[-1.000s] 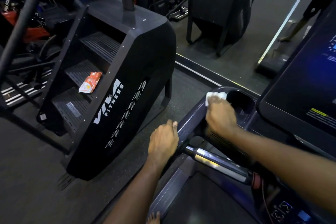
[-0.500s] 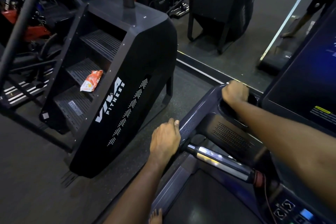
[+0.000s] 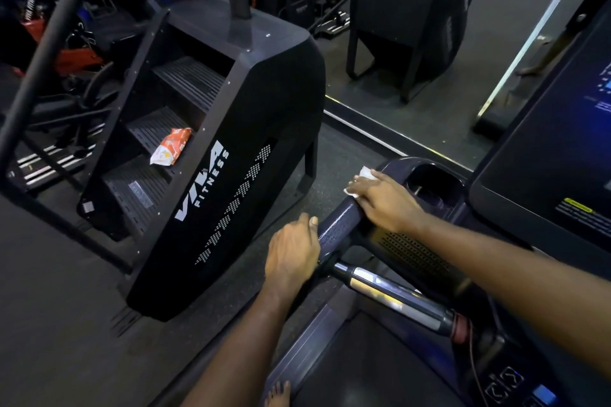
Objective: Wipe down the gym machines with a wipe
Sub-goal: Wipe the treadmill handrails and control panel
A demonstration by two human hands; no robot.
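Note:
My right hand (image 3: 386,201) lies flat on the dark treadmill console arm (image 3: 335,230) and presses a white wipe (image 3: 364,172) against it; the wipe shows only past my fingertips. This spot is just left of the round cup holder (image 3: 433,185). My left hand (image 3: 292,253) grips the near end of that same arm, thumb on top, where the chrome handlebar (image 3: 390,294) joins it. The treadmill's screen (image 3: 562,129) glows dimly at the right.
A black stair climber (image 3: 251,129) marked VIVA FITNESS stands close on the left, with an orange and white wipe packet (image 3: 170,150) on one of its steps. A wall mirror (image 3: 429,53) runs behind. My bare foot (image 3: 277,393) shows at the treadmill deck's edge.
My right hand has come back from the far rim of the cup holder to the left side of the console arm, with the wipe under it. My left hand has stayed on the arm's end.

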